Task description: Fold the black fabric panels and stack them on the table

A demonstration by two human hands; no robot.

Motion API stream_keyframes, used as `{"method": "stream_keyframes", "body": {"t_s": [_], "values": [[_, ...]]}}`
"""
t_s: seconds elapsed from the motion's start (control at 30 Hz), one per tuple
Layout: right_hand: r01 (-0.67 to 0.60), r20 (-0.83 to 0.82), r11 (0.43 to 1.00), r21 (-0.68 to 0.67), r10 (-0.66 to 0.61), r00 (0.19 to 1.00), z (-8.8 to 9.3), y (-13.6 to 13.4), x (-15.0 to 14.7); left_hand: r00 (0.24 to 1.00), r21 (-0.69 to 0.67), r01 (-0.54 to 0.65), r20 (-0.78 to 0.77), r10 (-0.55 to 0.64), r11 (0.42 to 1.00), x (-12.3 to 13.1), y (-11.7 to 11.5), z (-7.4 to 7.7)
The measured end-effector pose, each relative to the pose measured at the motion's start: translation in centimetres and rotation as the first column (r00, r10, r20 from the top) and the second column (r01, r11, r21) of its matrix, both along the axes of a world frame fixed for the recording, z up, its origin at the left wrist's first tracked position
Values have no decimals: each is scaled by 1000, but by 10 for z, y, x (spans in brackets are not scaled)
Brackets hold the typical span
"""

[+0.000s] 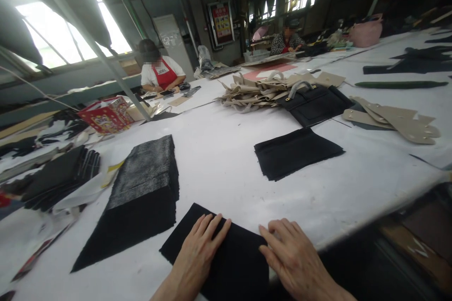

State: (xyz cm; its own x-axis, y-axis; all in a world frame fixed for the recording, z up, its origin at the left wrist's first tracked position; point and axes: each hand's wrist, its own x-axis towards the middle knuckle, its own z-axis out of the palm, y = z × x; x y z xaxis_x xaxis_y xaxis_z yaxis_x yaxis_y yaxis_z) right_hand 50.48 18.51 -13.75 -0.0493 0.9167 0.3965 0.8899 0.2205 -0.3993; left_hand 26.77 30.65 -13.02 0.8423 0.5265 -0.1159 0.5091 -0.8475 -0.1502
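A black felt-like fabric piece (226,263) lies at the near edge of the white-covered work table (219,164). My left hand (199,256) rests flat on it, fingers spread a little. My right hand (293,258) lies with its fingertips at the fabric's right edge, not gripping it. A tall stack of similar black pieces (141,197) stands just left of my hands. A smaller black stack (298,153) sits farther ahead to the right.
Ahead on the table lie a black bag panel (314,103), beige shaped leather pieces (391,120) and a heap of beige parts (261,91). A red printed box (106,115) sits left among dark scraps. Co-workers (162,73) sit at the table's far side.
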Motion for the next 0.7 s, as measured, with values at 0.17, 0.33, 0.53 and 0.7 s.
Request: {"method": "stream_keyframes", "body": {"t_s": [0.17, 0.33, 0.53, 0.7], "values": [[-34, 104, 999, 14, 33, 994, -8, 22, -28, 999, -81, -33, -3, 32, 996, 1, -2, 5], [-48, 192, 984, 172, 14, 981, -21, 4, -5, 991, -219, -87, 76, 106, 972, -3, 12, 18], [-23, 118, 978, 205, -2, 993, -15, 15, 10, 956, -361, -219, 105, 273, 907, 14, 45, 40], [-44, 103, 973, 227, 21, 994, -47, 52, -9, 968, -420, -125, 146, 203, 899, 17, 49, 39]]}}
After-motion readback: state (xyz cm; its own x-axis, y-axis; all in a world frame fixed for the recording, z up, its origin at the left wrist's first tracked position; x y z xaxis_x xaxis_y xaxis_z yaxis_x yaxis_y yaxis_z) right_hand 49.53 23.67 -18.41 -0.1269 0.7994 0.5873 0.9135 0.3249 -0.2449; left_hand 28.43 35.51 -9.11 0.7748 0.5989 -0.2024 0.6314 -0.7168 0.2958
